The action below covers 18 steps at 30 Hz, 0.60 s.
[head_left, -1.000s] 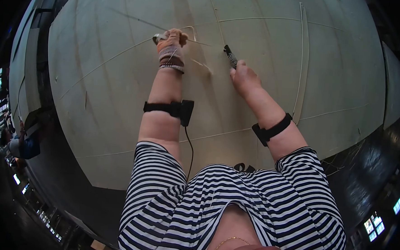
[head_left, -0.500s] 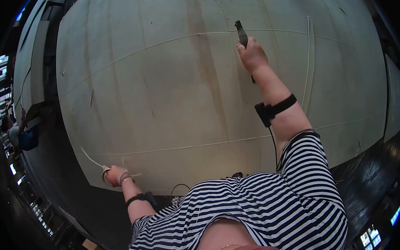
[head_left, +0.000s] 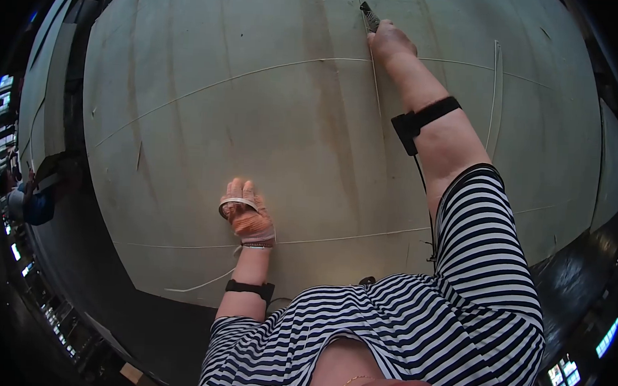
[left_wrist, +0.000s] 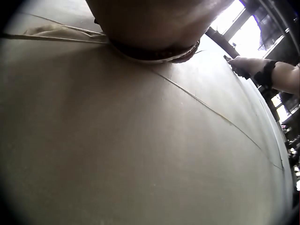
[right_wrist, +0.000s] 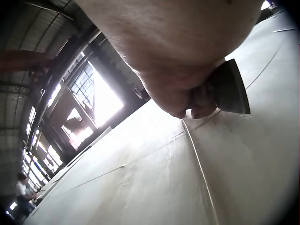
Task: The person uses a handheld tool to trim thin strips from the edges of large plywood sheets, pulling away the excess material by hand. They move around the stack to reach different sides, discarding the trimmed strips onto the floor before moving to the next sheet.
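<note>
My right hand (head_left: pixel 394 42) is stretched far over the pale sheet surface (head_left: pixel 277 135) and grips a dark scraper-like blade tool (head_left: pixel 369 17). In the right wrist view its broad flat blade (right_wrist: pixel 233 89) juts out beside the curled fingers, close over the sheet. Along a thin seam line (right_wrist: pixel 199 164) the hand sits at the sheet's surface. Nearer the body, my left hand (head_left: pixel 249 214), which looks gloved, lies with its fingers extended on the sheet. A narrow pale band (head_left: pixel 240 200) loops across it, and a thin pale strip (head_left: pixel 203 284) trails behind its wrist.
Thin lines cross the sheet, and a long narrow strip (head_left: pixel 494 98) lies on its right side. Another person (head_left: pixel 32 203) is at the far left, past the sheet's edge. Black camera straps (head_left: pixel 435 114) circle both forearms, with a cable hanging from the right one.
My left hand swung from the upper middle down to the near left edge, then came back up and right onto the sheet. The right hand moved farther away with the blade tool.
</note>
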### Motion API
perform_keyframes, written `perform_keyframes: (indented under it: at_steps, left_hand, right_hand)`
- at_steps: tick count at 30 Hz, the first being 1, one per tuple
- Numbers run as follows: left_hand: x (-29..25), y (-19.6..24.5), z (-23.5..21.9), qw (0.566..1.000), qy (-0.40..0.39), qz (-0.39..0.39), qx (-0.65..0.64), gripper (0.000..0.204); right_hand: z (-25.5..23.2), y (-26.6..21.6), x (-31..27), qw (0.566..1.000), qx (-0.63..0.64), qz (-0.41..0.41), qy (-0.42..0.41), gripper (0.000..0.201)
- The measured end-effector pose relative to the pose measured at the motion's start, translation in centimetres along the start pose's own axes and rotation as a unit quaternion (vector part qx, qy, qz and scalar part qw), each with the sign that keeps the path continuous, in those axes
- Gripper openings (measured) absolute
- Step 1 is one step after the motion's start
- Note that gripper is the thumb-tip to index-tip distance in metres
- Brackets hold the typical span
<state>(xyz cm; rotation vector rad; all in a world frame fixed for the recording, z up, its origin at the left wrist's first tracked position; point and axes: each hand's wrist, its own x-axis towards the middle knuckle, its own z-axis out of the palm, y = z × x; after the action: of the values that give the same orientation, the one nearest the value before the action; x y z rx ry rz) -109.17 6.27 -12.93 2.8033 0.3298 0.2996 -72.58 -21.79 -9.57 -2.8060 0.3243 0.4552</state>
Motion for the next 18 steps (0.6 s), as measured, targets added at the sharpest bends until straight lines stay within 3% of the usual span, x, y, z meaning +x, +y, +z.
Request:
perform_keyframes:
  at_steps: [2,6,7,10,13,15,17,18]
  left_hand:
    - [1.0,1.3,-1.4,0.993,-0.024,0.028,0.109,0.035]
    - [0.7,0.9,-0.1,0.999,0.031,0.030,0.031,0.030]
    - [1.0,1.2,-0.1,0.999,0.009,-0.031,-0.026,0.028]
    - [0.5,0.4,0.6,0.990,-0.010,-0.088,-0.110,0.024]
    - [0.7,0.2,1.6,0.947,0.003,-0.170,-0.274,0.025]
    - [0.5,0.1,1.2,0.991,-0.004,-0.085,-0.107,0.032]
    - [0.5,0.1,1.2,0.994,-0.006,-0.068,-0.083,0.031]
    - [0.5,0.1,1.5,0.982,0.000,-0.109,-0.155,0.028]
  right_hand:
    - [0.0,-0.3,0.0,1.000,-0.006,0.002,-0.002,0.043]
    - [0.1,-0.4,0.1,1.000,-0.021,-0.006,0.000,0.042]
    - [0.1,-0.5,0.1,1.000,-0.020,-0.005,-0.004,0.042]
    - [0.3,0.1,-0.8,0.999,-0.019,-0.005,-0.037,0.041]
    - [0.4,0.5,-1.8,0.999,-0.018,-0.008,-0.040,0.040]
    - [0.6,0.8,-3.1,0.999,-0.007,-0.009,-0.049,0.040]
    - [0.6,1.1,-4.8,0.999,-0.008,-0.005,-0.051,0.040]
    - [0.5,1.3,-5.6,0.999,-0.010,0.000,-0.050,0.041]
